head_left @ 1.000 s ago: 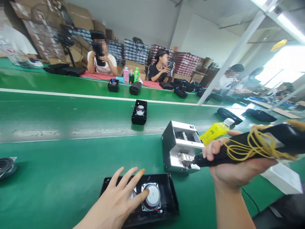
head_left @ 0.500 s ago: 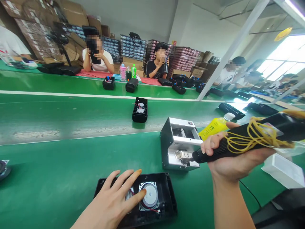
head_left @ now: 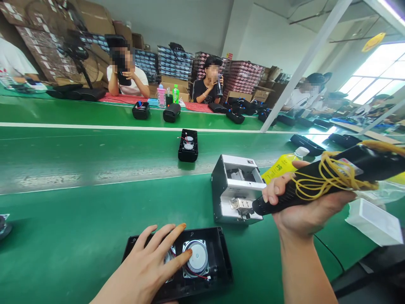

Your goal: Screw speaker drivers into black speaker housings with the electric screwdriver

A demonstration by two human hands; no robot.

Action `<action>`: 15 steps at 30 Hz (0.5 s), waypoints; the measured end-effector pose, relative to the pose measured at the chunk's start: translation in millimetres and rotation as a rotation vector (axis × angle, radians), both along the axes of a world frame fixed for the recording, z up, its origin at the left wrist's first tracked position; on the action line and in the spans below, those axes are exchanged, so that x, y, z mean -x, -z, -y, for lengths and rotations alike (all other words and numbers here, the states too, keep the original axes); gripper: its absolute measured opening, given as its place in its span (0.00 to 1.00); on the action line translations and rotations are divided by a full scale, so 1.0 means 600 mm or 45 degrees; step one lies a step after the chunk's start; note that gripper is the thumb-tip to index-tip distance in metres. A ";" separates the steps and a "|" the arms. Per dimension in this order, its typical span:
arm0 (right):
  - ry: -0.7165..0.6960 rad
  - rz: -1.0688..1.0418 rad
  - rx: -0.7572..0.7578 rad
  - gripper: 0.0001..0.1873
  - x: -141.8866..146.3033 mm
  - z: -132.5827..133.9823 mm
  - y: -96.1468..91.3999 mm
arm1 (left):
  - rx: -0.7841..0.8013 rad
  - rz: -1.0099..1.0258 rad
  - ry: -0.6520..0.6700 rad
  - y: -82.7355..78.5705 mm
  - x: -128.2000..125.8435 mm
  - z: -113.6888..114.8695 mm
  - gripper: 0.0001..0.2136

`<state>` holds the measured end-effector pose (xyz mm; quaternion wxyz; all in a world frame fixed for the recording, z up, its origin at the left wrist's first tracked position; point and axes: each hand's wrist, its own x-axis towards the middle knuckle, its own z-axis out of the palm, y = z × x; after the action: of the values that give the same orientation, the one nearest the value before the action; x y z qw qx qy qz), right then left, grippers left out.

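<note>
My left hand [head_left: 148, 264] lies with spread fingers over an open black speaker housing [head_left: 221, 270] on the green bench. One fingertip touches a round silver speaker [head_left: 198, 256] inside it; a second speaker [head_left: 169, 255] is partly hidden under my fingers. A thin red and black wire with a white plug [head_left: 208, 278] hangs from the speaker. My right hand [head_left: 303, 211] is wrapped around a black electric screwdriver [head_left: 284, 198] bundled with yellow cord [head_left: 335, 177]. The screwdriver's nose is at the front of a grey screw feeder [head_left: 234, 188]; its tip is hard to make out.
Behind the feeder lies a yellow bottle [head_left: 280, 166], tilted. A white box [head_left: 375, 221] sits at right. Another open speaker housing [head_left: 188, 145] rests on the belt [head_left: 95, 156]. Across it, two people [head_left: 128, 80] [head_left: 209, 82] sit among black housings [head_left: 171, 113]. A slanted white post [head_left: 300, 71] rises at right.
The view has shifted slightly. The housing on the belt has slid a little to the right. Both hands keep nearly the same places, with the screwdriver still at the feeder.
</note>
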<state>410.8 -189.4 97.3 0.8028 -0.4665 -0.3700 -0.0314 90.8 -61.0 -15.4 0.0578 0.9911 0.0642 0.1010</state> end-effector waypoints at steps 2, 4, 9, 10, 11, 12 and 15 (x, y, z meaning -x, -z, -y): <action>0.000 -0.022 -0.008 0.45 0.001 -0.002 0.001 | -0.004 0.041 0.031 0.015 0.003 -0.009 0.43; -0.002 -0.041 -0.007 0.46 0.001 -0.003 0.002 | -0.019 0.059 0.048 0.025 0.005 -0.015 0.46; -0.034 -0.009 -0.010 0.45 -0.002 -0.004 0.004 | -0.013 0.068 0.087 0.008 0.006 -0.015 0.46; -0.045 -0.016 -0.011 0.44 -0.001 -0.004 0.004 | -0.006 0.043 0.084 0.000 0.006 -0.014 0.46; -0.058 -0.029 -0.007 0.43 0.001 -0.003 0.003 | 0.003 0.012 0.078 -0.009 0.005 -0.011 0.46; -0.068 -0.043 -0.002 0.43 0.004 -0.001 0.002 | 0.016 -0.020 0.070 -0.017 0.003 -0.009 0.47; -0.074 -0.072 0.019 0.41 0.017 0.007 -0.002 | 0.075 -0.061 0.041 -0.036 -0.004 -0.001 0.48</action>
<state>400.4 -193.8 98.6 0.8100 -0.4623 -0.3606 0.0080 93.3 -60.7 6.0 0.0872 0.9920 0.0526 0.0745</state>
